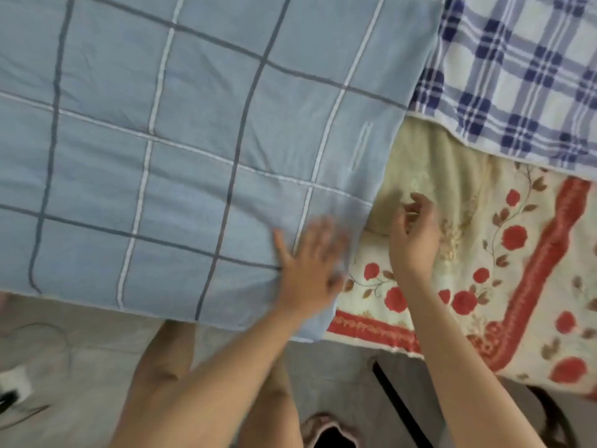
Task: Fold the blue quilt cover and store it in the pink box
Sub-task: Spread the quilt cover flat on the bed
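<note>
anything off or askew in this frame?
The blue quilt cover lies skewed across the floral blanket, its near corner hanging past the blanket's edge under the left hand. Nothing looks torn or spilled.

blue checked quilt cover [181,150], red-flowered blanket [504,253]

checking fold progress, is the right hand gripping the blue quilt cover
No, the right hand is over the floral blanket, beside the blue quilt cover, holding nothing.
</note>
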